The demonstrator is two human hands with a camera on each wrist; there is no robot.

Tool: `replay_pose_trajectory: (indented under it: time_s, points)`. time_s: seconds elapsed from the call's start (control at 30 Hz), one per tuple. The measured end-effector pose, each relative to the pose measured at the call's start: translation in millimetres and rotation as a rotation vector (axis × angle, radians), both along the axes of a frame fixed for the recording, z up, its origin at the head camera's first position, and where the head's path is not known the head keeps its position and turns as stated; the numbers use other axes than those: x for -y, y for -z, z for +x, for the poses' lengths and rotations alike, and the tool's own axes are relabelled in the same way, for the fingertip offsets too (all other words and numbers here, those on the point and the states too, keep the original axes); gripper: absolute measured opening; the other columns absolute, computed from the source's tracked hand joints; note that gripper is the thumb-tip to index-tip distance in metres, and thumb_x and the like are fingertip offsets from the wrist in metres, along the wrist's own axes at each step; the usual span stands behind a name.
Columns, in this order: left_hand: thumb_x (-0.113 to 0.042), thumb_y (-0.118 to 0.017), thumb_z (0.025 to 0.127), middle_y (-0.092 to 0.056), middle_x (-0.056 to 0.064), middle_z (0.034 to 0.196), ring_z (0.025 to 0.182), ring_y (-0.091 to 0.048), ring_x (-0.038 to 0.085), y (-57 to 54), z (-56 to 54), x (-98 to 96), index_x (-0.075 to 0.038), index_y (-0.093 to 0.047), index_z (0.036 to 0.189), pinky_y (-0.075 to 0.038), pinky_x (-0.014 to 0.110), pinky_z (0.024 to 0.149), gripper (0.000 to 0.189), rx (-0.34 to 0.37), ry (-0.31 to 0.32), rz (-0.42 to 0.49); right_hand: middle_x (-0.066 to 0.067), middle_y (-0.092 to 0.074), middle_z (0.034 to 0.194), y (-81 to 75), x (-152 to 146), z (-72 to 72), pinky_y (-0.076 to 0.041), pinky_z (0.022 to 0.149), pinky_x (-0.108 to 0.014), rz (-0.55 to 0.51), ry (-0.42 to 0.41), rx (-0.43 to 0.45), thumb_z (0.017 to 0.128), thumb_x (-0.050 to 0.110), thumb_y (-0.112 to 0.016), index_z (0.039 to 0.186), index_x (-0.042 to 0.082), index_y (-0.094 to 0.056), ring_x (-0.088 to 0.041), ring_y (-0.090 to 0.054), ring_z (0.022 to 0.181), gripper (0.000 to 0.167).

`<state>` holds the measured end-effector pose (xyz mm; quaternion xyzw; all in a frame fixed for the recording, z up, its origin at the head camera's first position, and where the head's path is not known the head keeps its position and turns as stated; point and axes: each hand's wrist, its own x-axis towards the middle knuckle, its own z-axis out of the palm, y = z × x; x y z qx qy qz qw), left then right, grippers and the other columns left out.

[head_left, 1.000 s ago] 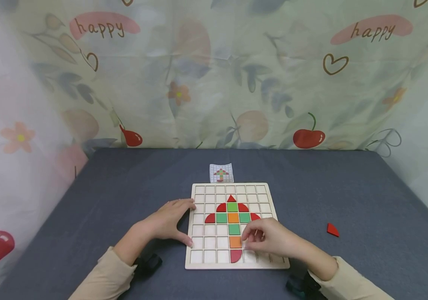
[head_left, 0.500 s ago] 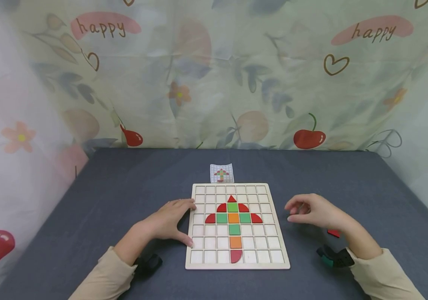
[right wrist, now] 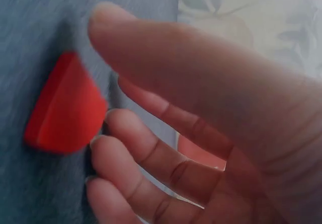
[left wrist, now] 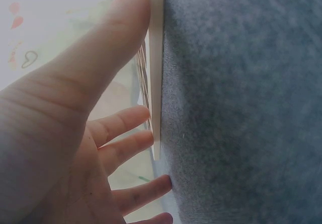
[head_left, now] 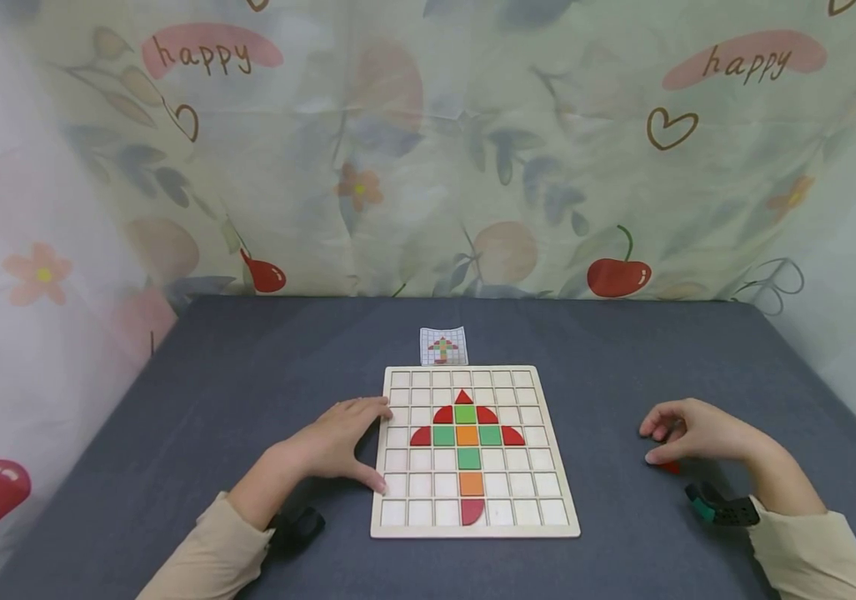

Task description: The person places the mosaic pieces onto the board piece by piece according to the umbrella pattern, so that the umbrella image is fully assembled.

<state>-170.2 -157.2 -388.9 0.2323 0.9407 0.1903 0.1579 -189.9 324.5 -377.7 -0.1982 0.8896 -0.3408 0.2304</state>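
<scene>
My left hand [head_left: 341, 437] rests against the left edge of a pale grid board [head_left: 412, 533], thumb and fingers spread apart and touching its rim. On the board, red, green and orange pieces form an upright arrow-like figure, with a red quarter-circle piece [head_left: 472, 512] in the bottom row. Right of the board, my right hand [head_left: 705, 433] hovers over a loose red quarter-circle piece [right wrist: 70, 108], partly covered by the hand in the head view. In the right wrist view the thumb and loosely bent fingers are beside that piece, with nothing held between them.
A small printed card [head_left: 443, 347] with a coloured grid pattern lies against the board's far edge. Dark cloth [head_left: 285, 350] covers the table, and a patterned curtain [head_left: 428, 150] hangs behind it. Each wrist wears a dark strap [head_left: 720, 507].
My right hand has left the board and moved right to the loose red quarter-circle piece, uncovering the board's right part. The left hand has stayed in place.
</scene>
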Motion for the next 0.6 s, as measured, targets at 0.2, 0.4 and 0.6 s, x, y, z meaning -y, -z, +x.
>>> replay_pose_trajectory:
  time_s: [0.2, 0.4, 0.6]
  points:
    - [-0.054, -0.080, 0.062, -0.034, 0.009, 0.149, 0.138, -0.031, 0.029, 0.1, 0.1, 0.8, -0.013, -0.044, 0.132, -0.025, 0.049, 0.113, 0.089, -0.007, 0.006, -0.004, 0.000, -0.050, 0.081, 3.3, -5.6, 0.5, -0.044, 0.058, -0.021, -0.022, -0.026, 0.047, 0.079, 0.017, -0.074, 0.100, -0.003, -0.056, -0.001, -0.050, 0.063, 0.034]
    - [-0.053, -0.081, 0.062, -0.034, 0.009, 0.149, 0.138, -0.031, 0.029, -1.0, -0.2, 0.4, -0.012, -0.044, 0.133, -0.025, 0.050, 0.113, 0.089, -0.007, 0.005, -0.004, 0.003, -0.052, 0.077, 3.1, -4.4, 1.1, -0.046, 0.057, -0.021, -0.021, -0.046, 0.021, 0.077, 0.016, -0.075, 0.095, -0.003, -0.056, -0.001, -0.051, 0.063, 0.032]
    - [-0.053, -0.081, 0.062, -0.035, 0.009, 0.149, 0.138, -0.032, 0.030, -1.3, 0.3, 0.2, -0.012, -0.044, 0.132, -0.026, 0.050, 0.113, 0.089, -0.007, 0.003, -0.005, 0.006, -0.056, 0.074, 0.7, -2.1, 2.7, -0.048, 0.057, -0.021, -0.033, -0.047, -0.019, 0.077, 0.015, -0.075, 0.090, -0.004, -0.059, 0.001, -0.054, 0.063, 0.028]
